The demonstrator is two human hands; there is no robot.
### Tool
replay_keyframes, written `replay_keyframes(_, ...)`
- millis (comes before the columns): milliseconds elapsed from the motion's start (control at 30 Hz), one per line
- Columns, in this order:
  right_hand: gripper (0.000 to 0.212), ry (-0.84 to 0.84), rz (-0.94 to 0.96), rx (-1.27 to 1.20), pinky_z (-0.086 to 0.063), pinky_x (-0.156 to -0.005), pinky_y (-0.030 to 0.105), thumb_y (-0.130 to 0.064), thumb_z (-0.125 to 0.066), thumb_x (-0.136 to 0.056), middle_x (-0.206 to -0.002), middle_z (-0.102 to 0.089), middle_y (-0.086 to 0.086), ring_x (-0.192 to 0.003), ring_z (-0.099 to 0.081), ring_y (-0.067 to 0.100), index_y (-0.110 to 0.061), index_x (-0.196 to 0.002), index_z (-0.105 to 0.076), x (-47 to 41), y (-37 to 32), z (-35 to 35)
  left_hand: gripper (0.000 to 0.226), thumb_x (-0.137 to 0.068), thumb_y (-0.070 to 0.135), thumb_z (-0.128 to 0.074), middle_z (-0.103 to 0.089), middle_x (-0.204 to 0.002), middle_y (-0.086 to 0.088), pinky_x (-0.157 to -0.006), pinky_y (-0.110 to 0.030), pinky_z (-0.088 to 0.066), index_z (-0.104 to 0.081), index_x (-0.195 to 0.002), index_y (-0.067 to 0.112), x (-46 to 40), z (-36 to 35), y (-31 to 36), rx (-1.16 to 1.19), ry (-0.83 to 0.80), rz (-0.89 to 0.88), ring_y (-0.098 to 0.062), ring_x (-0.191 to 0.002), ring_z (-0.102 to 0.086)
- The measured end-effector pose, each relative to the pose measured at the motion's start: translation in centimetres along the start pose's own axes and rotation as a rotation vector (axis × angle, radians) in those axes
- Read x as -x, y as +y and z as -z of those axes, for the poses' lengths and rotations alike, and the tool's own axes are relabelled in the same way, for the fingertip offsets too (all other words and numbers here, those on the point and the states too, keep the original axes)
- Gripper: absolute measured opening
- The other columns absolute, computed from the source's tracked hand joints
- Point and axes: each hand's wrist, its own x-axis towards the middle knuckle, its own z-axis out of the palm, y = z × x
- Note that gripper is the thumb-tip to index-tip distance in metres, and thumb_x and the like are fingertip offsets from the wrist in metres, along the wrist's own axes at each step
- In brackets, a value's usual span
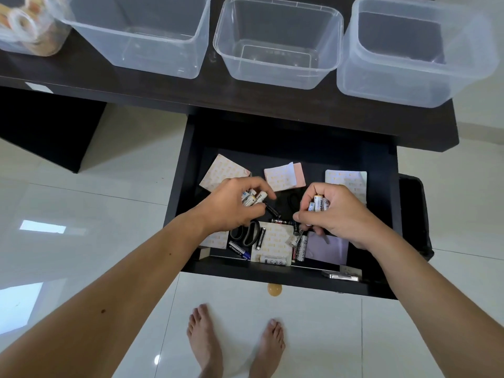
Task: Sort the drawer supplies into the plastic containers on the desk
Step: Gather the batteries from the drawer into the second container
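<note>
White and black batteries are the items in hand: the left hand [231, 205] grips a small bundle of batteries [252, 199], fingers curled around them, with one black battery [272, 211] projecting from the fingertips toward the drawer centre. The right hand [331, 214] holds a second cluster of white batteries [317, 204] upright in curled fingers, while its index finger and thumb pinch close together at a dark battery [282, 221] lying on the drawer floor. Both hands are inside the open black drawer [182, 186], which is pulled out below the dark desk [136, 88]. Loose batteries [300, 245] remain near the front of the drawer, on and beside a patterned paper sheet [275, 241]; a blue-ended battery [240, 251] lies just beside black-handled scissors [246, 236], partly under the left wrist. More patterned sheets [223, 171] lie toward the back of the drawer, one with a pink sheet [298, 174] behind it, and a pale lilac sheet [327, 248] lies under the right hand. A small metallic object [342, 276] rests on the front edge; its type cannot be determined. On the desk stand three clear plastic containers: left [136, 31], middle [278, 42], right [414, 50]. A fourth container [27, 25] at far left holds rolls of tape. Bare feet [234, 347] stand on the white tiled floor [81, 214].
</note>
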Motion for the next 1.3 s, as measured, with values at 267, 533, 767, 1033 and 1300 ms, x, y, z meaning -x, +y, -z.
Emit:
replay_keyframes(267, 0.028, -0.035, -0.011, 0.040, -0.052, -0.057, 0.040, -0.015, -0.092, -0.080, -0.068, -0.075, 0.018, -0.052, -0.067, 0.021, -0.008, -0.085, -0.066, 0.4, 0.9, 0.6, 0.016, -0.091, 0.027, -0.084, -0.068, -0.069, 0.007, -0.053, -0.023, -0.052, -0.069, -0.092, 0.022, -0.4, -0.3, -0.2, -0.060, 0.028, 0.003, -0.006, -0.057, -0.066)
replay_keyframes(533, 0.044, -0.041, 0.022, 0.372, -0.047, -0.058, 0.014, -0.032, -0.096, -0.075, -0.090, -0.070, -0.011, -0.056, -0.062, -0.002, -0.036, -0.115, -0.079, 0.4, 1.2, -0.4, 0.038, -0.101, 0.041, -0.068, -0.070, -0.129, 0.011, -0.095, -0.033, -0.052, -0.064, -0.139, 0.041, -1.5, -1.4, -0.3, -0.650, -0.048, -0.164, -0.014, -0.119, -0.062)
replay_keyframes(767, 0.027, -0.022, 0.084, 0.471, -0.056, -0.080, 0.043, -0.044, -0.096, -0.070, -0.090, -0.073, -0.006, -0.088, -0.067, 0.017, -0.034, -0.087, -0.078, -0.6, 2.0, -0.7, 0.018, -0.102, 0.036, -0.066, -0.067, -0.116, 0.011, -0.086, -0.038, -0.054, -0.069, -0.118, 0.028, -1.3, -1.4, -0.4, -0.668, -0.042, -0.200, -0.018, -0.099, -0.066)
replay_keyframes(1033, 0.020, 0.009, 0.237, 0.432, -0.051, -0.077, 0.025, -0.044, -0.088, -0.081, -0.090, -0.070, -0.011, -0.084, -0.063, 0.002, -0.033, -0.082, -0.071, -0.1, 2.0, -0.4, 0.016, -0.098, 0.041, -0.071, -0.054, -0.112, 0.013, -0.091, -0.035, -0.053, -0.064, -0.110, 0.032, -1.2, -1.1, -0.9, -0.442, -0.034, -0.244, -0.013, -0.102, -0.057)
replay_keyframes(1300, 0.014, -0.101, 0.177, 0.250, -0.061, -0.068, 0.041, -0.030, -0.076, -0.098, -0.086, -0.071, -0.009, -0.065, -0.067, 0.017, -0.041, -0.105, -0.072, 1.2, 1.9, 1.1, 0.022, -0.102, 0.027, -0.066, -0.063, -0.107, 0.015, -0.081, -0.028, -0.047, -0.059, -0.123, 0.029, -1.2, -1.5, -0.6, -0.401, -0.086, -0.223, -0.008, -0.092, -0.060)
